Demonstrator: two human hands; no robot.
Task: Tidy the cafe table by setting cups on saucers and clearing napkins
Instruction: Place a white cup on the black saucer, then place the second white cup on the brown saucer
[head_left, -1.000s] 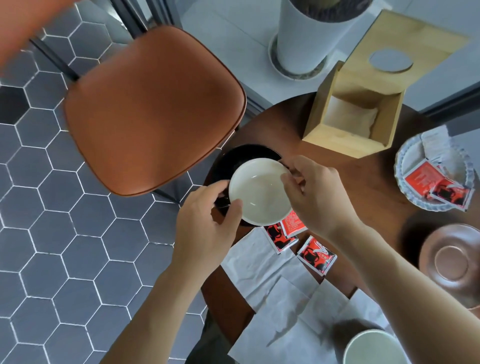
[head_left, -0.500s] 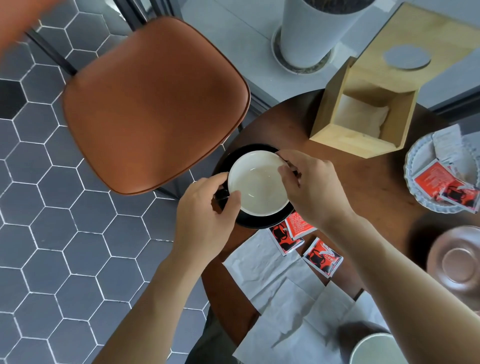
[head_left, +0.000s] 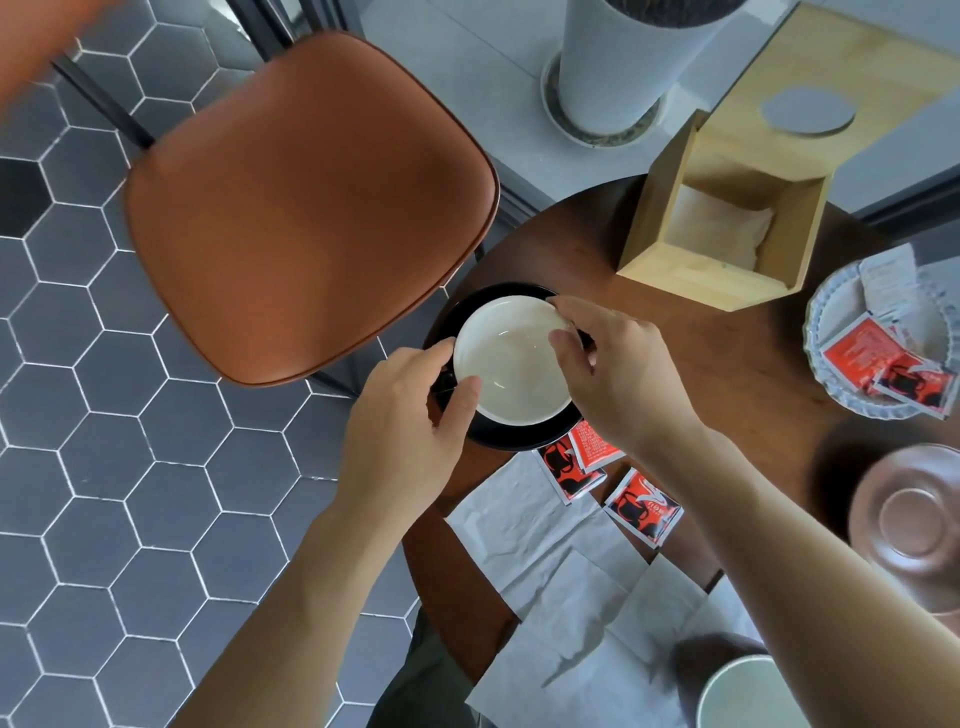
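1. A white cup (head_left: 511, 364) with a black outside sits inside a black saucer (head_left: 524, 436) at the left edge of the round dark wooden bench (head_left: 727, 374).
2. The left hand (head_left: 400, 441) has its grip curled onto the cup's left side, the thumb lying on the rim and the forefinger bent round what looks like the dark handle; the handle itself is mostly hidden.
3. The right hand (head_left: 623, 379) pinches the cup's far right rim, its grip narrow, fingertips over the edge and thumb inside.
4. Whether the cup's base fully rests in the saucer or is just above it cannot be told.
5. Just below the right grip, two red-and-black sachets (head_left: 574, 465) overlap beside the saucer, touching its near edge; a third sachet (head_left: 644, 509) lies just right of them.
6. White paper napkins (head_left: 566, 582) lie spread and overlapping on the bench under the right forearm, nearer the person than both grips.
7. Beyond the right grip stands an open bamboo napkin box (head_left: 727, 228) with pale napkins inside.
8. Well to the right of the grips, a ribbed glass dish (head_left: 831, 322) holds more sachets, and a brown saucer (head_left: 914, 525) sits bare nearer the person.
9. A pale green cup (head_left: 748, 696) shows at the bottom edge.
10. Left of the grips, off the bench, an orange-brown chair seat (head_left: 306, 208) stands on grey hexagon floor tiles (head_left: 104, 467).
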